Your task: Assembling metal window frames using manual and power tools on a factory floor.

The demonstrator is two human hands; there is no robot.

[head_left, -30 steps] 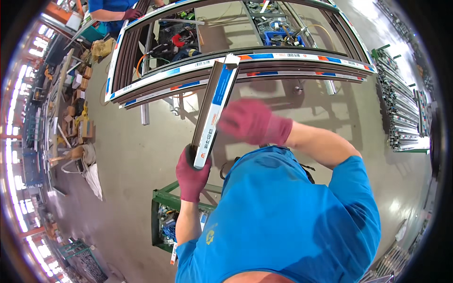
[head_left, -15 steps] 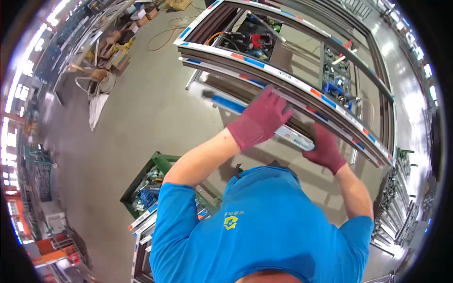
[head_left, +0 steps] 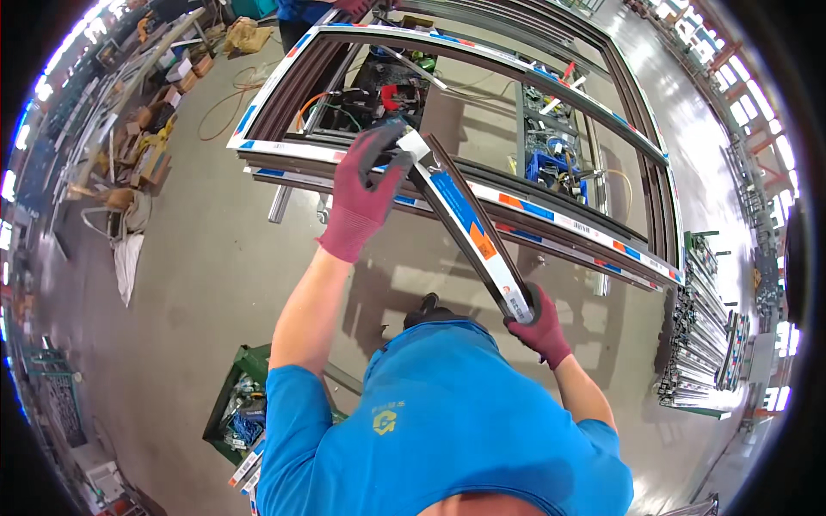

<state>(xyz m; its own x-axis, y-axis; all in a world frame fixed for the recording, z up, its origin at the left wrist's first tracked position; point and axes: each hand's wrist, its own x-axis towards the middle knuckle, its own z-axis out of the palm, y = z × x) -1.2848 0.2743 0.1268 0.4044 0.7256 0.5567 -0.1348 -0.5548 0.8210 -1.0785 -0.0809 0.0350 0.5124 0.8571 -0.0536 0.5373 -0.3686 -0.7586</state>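
Note:
Slantwise in front of me lies a short dark frame profile (head_left: pixel 469 228) whose face carries white, blue and orange film. Its upper end, with a white patch, is pinched between the thumb and fingertips of my left hand (head_left: pixel 368 185), in a maroon work glove with dark fingers. My right hand (head_left: pixel 539 327), gloved alike, is closed around the lower end. Behind the profile is a stack of large rectangular frames (head_left: pixel 551 219) with dark bars and taped edges. The profile crosses over the near bar of the stack; whether they touch I cannot tell.
Tools and a red-and-black item (head_left: pixel 400 99) show through the frame opening, beside a blue bin (head_left: pixel 551 168) of small parts. A green crate (head_left: pixel 231 404) stands at lower left, metal bars (head_left: pixel 701 344) at right. Another person's arm (head_left: pixel 348 7) is at the far side.
The profile has swung from lying along the stack's near side to a steeper slant above it. My left hand has moved left and up to its end; my right hand has come lower.

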